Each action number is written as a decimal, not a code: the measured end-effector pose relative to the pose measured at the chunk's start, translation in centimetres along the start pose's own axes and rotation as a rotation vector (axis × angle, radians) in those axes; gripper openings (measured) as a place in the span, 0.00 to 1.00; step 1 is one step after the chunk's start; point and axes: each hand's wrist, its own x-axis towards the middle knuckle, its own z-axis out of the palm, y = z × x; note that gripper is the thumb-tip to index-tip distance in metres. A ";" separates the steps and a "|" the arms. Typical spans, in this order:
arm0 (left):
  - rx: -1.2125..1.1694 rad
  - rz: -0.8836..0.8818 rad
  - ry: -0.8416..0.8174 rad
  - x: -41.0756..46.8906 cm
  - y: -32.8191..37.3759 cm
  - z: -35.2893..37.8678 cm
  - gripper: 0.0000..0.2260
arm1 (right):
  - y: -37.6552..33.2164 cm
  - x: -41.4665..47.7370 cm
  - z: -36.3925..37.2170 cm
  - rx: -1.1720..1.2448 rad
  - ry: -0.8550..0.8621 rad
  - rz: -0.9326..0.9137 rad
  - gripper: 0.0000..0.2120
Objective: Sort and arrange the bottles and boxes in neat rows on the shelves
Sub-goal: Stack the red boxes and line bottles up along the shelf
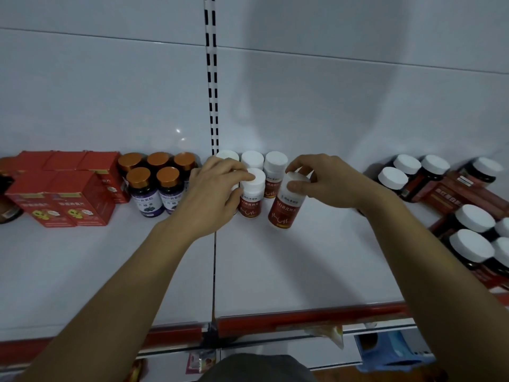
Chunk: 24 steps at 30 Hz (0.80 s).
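My left hand (pixel 217 186) has its fingers curled over the white cap of the upright bottle (pixel 251 195), with the fingertips on the cap's top. The thumb is hidden from me, so I cannot tell how firm that hold is. A sliver of white shows under the palm, but I cannot make out what it is.

My right hand (pixel 322 180) pinches the tilted bottle (pixel 286 205) by its cap, thumb on the near side and fingers wrapped behind. This bottle has a red label like the other and leans with its top towards the right hand. Its base is down at the shelf (pixel 275 271), just beside the upright bottle and not touching it.

Between and just beyond both hands, three more white-capped bottles (pixel 276 161) stand in a row against the back panel, directly behind the two I am handling.

Just outside the left hand stand the purple-labelled bottles (pixel 143 193) with copper caps, packed in two short rows. Farther out on that side, the red boxes (pixel 63 198) stand upright in a block.

Well out past the right hand, the dark bottles (pixel 394 177) with white caps sit loosely grouped. Among them are flat red cartons (pixel 454 194) lying on their sides at an angle, and more dark bottles stand nearer along that edge.
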 end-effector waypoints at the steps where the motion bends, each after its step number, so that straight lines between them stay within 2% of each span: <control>1: -0.003 -0.003 0.001 -0.1 -0.1 -0.1 0.16 | -0.1 0.2 -0.1 -0.009 -0.001 -0.010 0.16; 10: -0.040 -0.009 0.028 -0.5 -0.3 0.2 0.17 | -0.7 1.6 2.2 -0.085 0.064 -0.081 0.20; 15: -0.073 -0.017 0.025 -0.6 0.0 0.6 0.18 | -0.3 1.0 4.3 -0.031 0.202 -0.075 0.24; 19: -0.199 -0.131 0.200 -2.5 0.9 0.8 0.22 | 0.8 0.1 6.3 0.225 0.312 0.035 0.36; 22: -0.353 -0.324 0.343 -4.5 2.3 1.2 0.25 | 1.2 -0.1 8.0 0.420 0.266 0.159 0.51; 24: -0.384 -0.422 0.364 -5.2 3.1 2.0 0.30 | 1.2 0.1 8.8 0.476 0.217 0.177 0.55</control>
